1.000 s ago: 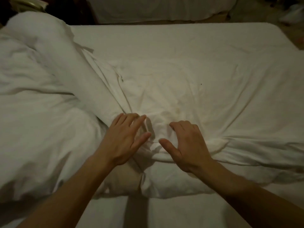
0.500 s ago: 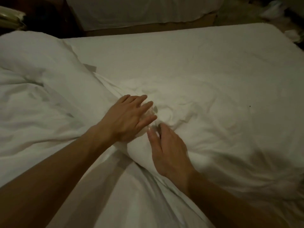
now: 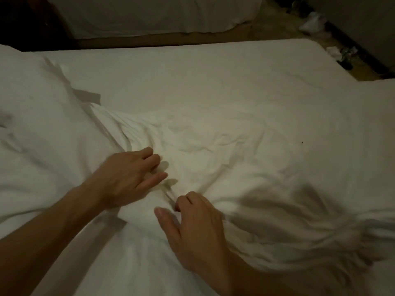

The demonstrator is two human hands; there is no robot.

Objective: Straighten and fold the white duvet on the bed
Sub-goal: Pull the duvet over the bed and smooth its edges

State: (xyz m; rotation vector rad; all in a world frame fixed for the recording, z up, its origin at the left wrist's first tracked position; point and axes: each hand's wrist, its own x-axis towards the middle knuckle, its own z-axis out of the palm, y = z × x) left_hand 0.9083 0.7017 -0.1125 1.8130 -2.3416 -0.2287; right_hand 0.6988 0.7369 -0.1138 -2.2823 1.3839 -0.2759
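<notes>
The white duvet lies crumpled across the bed, bunched high on the left and creased in the middle. My left hand rests on the middle of it, fingertips curled into the fabric and thumb out, and creases fan away from the fingers. Just below and to the right, my right hand pinches a raised fold of the duvet between its curled fingers and thumb. The two hands sit close together with a ridge of cloth between them.
The bare white sheet covers the far half of the bed. A second bed stands beyond a narrow floor gap. Small clutter lies on the floor past the far right corner, beside a dark wall.
Both hands have gone from lying flat on the duvet to curling their fingers into it. The right hand has slid down and to the right, and fabric has gathered between them.
</notes>
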